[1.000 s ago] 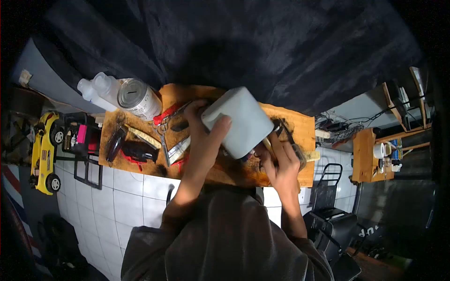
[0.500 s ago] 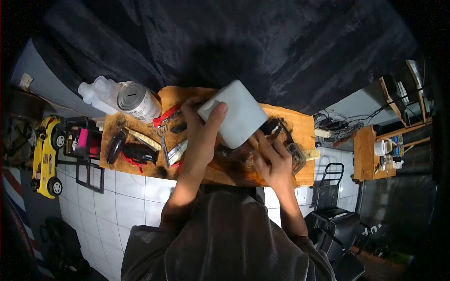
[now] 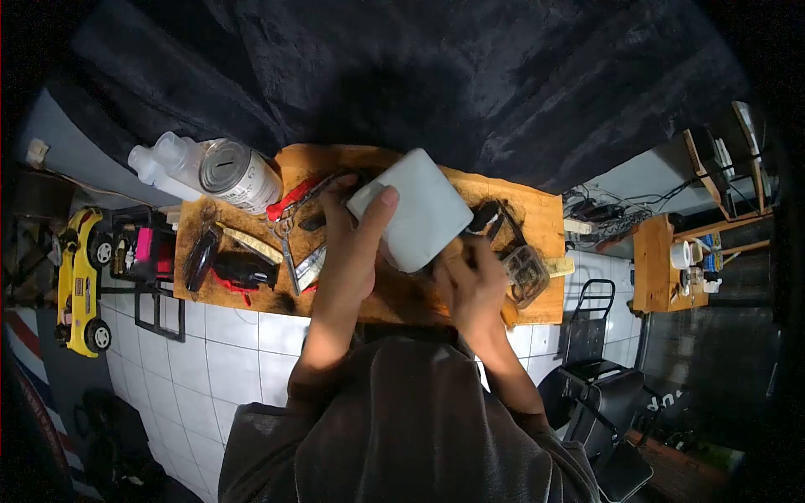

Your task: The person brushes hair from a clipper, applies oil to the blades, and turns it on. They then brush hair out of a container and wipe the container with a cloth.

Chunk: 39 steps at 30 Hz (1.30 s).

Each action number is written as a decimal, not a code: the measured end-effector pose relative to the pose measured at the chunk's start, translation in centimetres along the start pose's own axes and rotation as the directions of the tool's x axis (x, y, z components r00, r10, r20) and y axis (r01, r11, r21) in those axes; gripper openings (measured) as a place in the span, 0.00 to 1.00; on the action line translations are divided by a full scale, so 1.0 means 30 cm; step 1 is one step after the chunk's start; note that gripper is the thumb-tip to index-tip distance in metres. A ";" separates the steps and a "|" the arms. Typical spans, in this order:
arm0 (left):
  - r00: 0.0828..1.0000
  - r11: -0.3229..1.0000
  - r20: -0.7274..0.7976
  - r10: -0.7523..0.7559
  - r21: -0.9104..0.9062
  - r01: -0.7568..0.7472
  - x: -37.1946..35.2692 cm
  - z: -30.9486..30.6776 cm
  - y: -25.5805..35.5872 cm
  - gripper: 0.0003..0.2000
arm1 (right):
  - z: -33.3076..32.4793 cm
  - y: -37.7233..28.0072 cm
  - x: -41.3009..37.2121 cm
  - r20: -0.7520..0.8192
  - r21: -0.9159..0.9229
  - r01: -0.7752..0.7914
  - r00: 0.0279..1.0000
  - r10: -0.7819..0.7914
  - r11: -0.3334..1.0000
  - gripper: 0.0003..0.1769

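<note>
A white, rounded block-shaped container (image 3: 423,210) is held tilted above the table. My left hand (image 3: 348,251) grips its left side, with the thumb on the top face and the other fingers mostly hidden behind. My right hand (image 3: 474,289) is at its lower right edge with fingers curled; what they hold, if anything, is hidden. Left of my left hand lie scissors (image 3: 288,251), a red-handled tool (image 3: 293,197) and a pale yellow comb (image 3: 251,243). A clear plastic case (image 3: 528,277) with dark pieces lies beside my right hand.
Dark hair clippings lie scattered over the wooden table (image 3: 545,218). At its left stand a metal can (image 3: 243,176) and plastic bottles (image 3: 172,159); two dark clipper-like tools lie below them. A dark cloth (image 3: 377,75) hangs behind. Right of the table is a black chair (image 3: 599,377).
The white container has shifted slightly down and left, still in my left hand. My right hand has moved a little left and down along its edge, with the fingers more curled.
</note>
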<state>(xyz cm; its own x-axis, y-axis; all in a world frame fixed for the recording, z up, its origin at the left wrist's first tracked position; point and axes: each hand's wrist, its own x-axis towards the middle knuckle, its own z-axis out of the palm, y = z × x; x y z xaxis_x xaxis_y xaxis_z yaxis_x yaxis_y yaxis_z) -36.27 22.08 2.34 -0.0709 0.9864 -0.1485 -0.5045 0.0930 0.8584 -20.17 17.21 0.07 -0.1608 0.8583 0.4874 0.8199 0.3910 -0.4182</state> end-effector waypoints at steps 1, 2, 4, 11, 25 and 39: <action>1.000 1.000 0.002 0.002 0.024 -0.002 -0.003 -0.003 -0.006 0.40 | 0.003 0.007 0.012 -0.076 -0.047 -0.029 0.997 0.025 0.998 0.16; 1.000 1.000 0.012 -0.009 0.024 0.008 -0.014 0.002 -0.010 0.40 | 0.046 0.040 0.006 -0.132 -0.024 -0.143 0.981 0.139 0.989 0.14; 0.999 0.999 0.042 -0.025 0.022 0.024 -0.036 0.027 -0.018 0.41 | 0.082 0.036 0.006 -0.223 0.038 -0.252 0.941 0.255 0.967 0.13; 0.992 0.991 0.012 0.125 0.043 -0.125 0.004 0.019 0.015 0.41 | 0.000 0.026 -0.033 0.161 0.253 -0.153 0.980 0.114 0.955 0.23; 0.989 0.981 0.137 -0.055 -0.175 0.079 0.057 -0.028 -0.105 0.38 | 0.007 0.044 -0.026 0.241 0.272 -0.098 0.970 0.031 0.957 0.18; 0.981 0.983 0.186 0.063 -0.184 -0.028 0.019 -0.002 -0.153 0.43 | 0.031 0.022 -0.038 0.179 0.157 -0.178 0.973 0.149 0.971 0.16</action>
<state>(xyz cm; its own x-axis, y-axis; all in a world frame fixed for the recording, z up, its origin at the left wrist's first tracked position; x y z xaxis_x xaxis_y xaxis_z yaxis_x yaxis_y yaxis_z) -34.06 22.20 -1.71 0.0586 0.9983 -0.0006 -0.6521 0.0387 0.7571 -19.96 16.78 -1.47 -0.1325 0.9524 0.2746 0.7388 0.2796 -0.6132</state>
